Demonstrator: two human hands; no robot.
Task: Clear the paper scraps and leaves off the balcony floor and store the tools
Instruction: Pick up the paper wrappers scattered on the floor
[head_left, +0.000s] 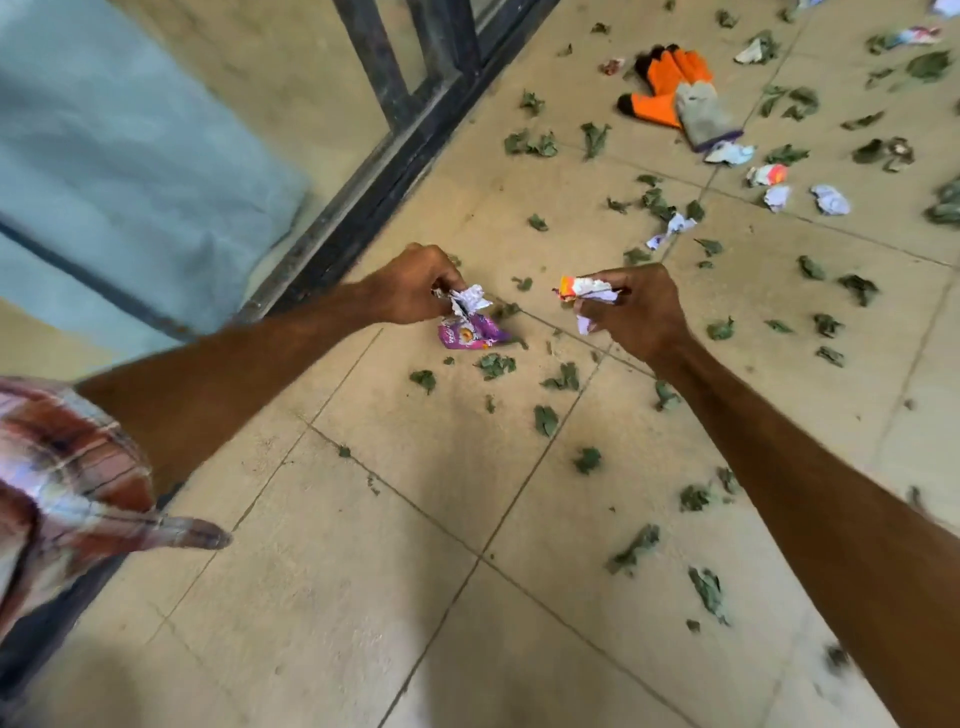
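My left hand (410, 291) grips a bunch of crumpled scraps, a white piece on top and a purple wrapper (470, 332) hanging below. My right hand (639, 312) holds other scraps (584, 288), orange-and-white paper with a white bit sticking out underneath. Both hands hover above the beige tiled floor (415, 519). Green leaves (496, 364) lie scattered all over the tiles. More paper scraps (828, 200) lie at the upper right. A pair of orange-and-grey work gloves (680, 91) lies on the floor further off.
A dark metal door frame (395, 130) runs diagonally along the left side of the floor, with a pale blue surface (130, 182) behind it. My plaid shirt sleeve (67, 467) fills the lower left edge.
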